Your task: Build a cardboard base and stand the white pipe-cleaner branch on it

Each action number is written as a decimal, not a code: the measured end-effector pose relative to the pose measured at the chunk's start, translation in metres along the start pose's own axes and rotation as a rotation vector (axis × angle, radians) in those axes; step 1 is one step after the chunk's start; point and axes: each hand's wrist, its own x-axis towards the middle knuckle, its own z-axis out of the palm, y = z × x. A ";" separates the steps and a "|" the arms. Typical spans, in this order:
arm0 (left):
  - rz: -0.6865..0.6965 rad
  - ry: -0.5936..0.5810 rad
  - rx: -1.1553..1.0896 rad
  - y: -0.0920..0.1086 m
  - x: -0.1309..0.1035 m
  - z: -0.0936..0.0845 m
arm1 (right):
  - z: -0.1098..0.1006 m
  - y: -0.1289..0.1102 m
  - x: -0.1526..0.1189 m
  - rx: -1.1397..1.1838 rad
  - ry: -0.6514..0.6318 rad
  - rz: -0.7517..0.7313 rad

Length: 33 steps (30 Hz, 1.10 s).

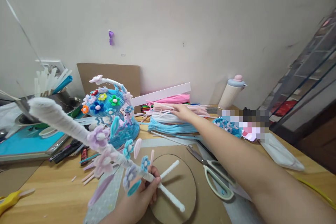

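My left hand (151, 190) is closed around a white fuzzy stem (63, 122) near its forked lower end. Small pipe-cleaner flowers (99, 138) in lilac, pink and blue and several leaves sit along this stem, which tilts up to the left. Below the hand lies a brown cardboard sheet (210, 213) with a round cut or drawn outline. Across the table my right hand (182, 112) reaches into a pile of pipe cleaners, its fingers pinching at the pale pink pipe cleaners (160, 106); the fingertips show only partly. Light blue pipe cleaners (170, 126) lie in front of it.
Scissors (219, 182) lie right of the circle. A blue domed flower ornament (107, 105) stands behind the stem. A bottle (232, 92) is at the wall. Left are a yellow-handled cutter (10, 201), pens (65, 150) and a metal pot holding white sticks (49, 80).
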 end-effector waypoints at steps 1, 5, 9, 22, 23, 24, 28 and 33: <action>0.006 0.000 0.006 0.000 0.000 0.000 | -0.001 -0.002 -0.002 -0.003 -0.051 -0.007; 0.021 -0.026 0.018 0.002 0.001 -0.001 | -0.001 -0.009 -0.008 -0.048 -0.260 0.032; 0.038 -0.028 0.009 0.005 0.001 -0.001 | -0.013 -0.007 -0.015 -0.068 -0.290 0.075; 0.071 -0.015 0.002 0.011 0.003 0.002 | -0.036 -0.033 -0.034 0.178 -0.258 0.016; 0.079 -0.016 -0.001 0.010 0.004 0.002 | -0.031 -0.039 -0.033 0.185 -0.280 0.013; 0.087 -0.018 -0.004 0.009 0.004 0.002 | -0.026 -0.043 -0.033 0.187 -0.303 0.010; 0.112 -0.027 -0.025 0.005 0.005 0.001 | -0.012 -0.056 -0.035 0.195 -0.396 -0.025; 0.131 -0.033 -0.030 0.005 0.005 0.000 | -0.012 -0.068 -0.046 0.199 -0.291 -0.077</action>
